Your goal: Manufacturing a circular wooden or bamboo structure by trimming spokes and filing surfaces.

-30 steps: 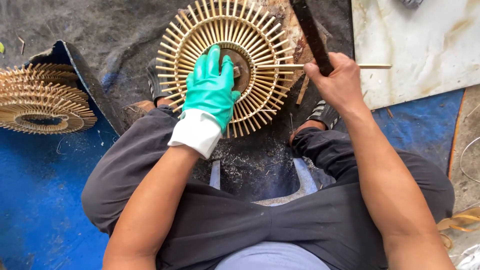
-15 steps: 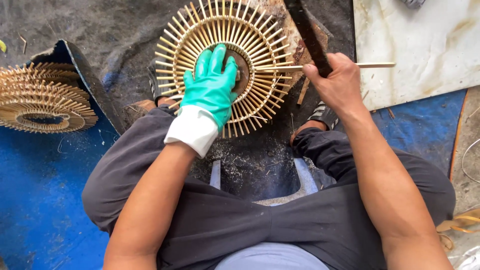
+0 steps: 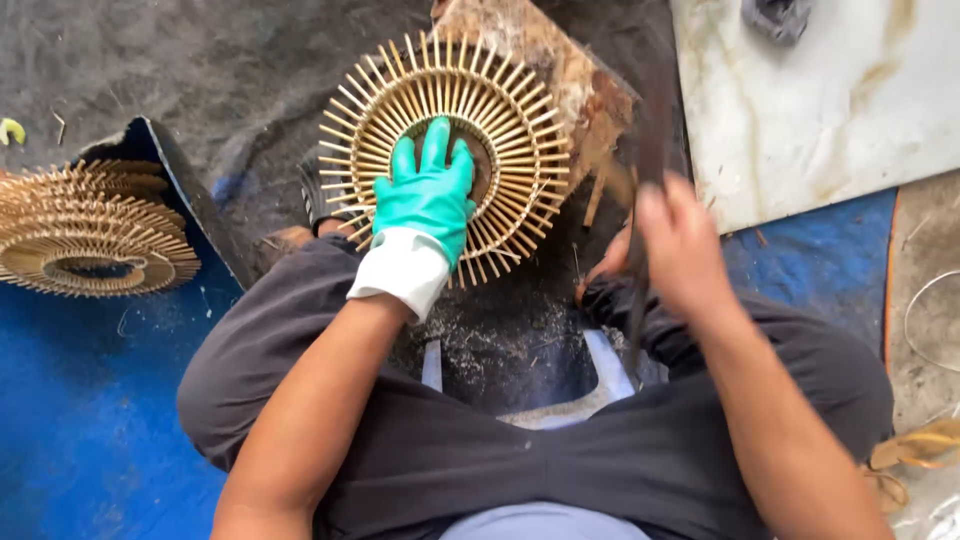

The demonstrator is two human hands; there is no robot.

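A round sunburst frame (image 3: 520, 130) of thin bamboo sticks lies on a worn wooden block (image 3: 560, 70) in front of my knees. My left hand (image 3: 425, 195), in a green glove with a white cuff, presses flat on the frame's middle ring. My right hand (image 3: 680, 250) is blurred by motion, just right of the frame and low beside my right knee. Its fingers are closed on the handle of a long dark blade (image 3: 650, 150), which shows only as a dark streak above the hand. A short stick piece (image 3: 595, 200) hangs at the frame's right edge.
A stack of similar sunburst frames (image 3: 90, 230) sits at the left on a blue tarp (image 3: 80, 420). A stained white slab (image 3: 820, 100) lies at the upper right with a dark cloth (image 3: 780, 15) on it. Wood shavings (image 3: 500, 345) litter the ground between my legs. A sandal (image 3: 910, 455) lies at the lower right.
My right hand has swung the blade down from beside the frame's upper right to near my knee. The long stick that jutted out to the right is gone. My left hand stays put.
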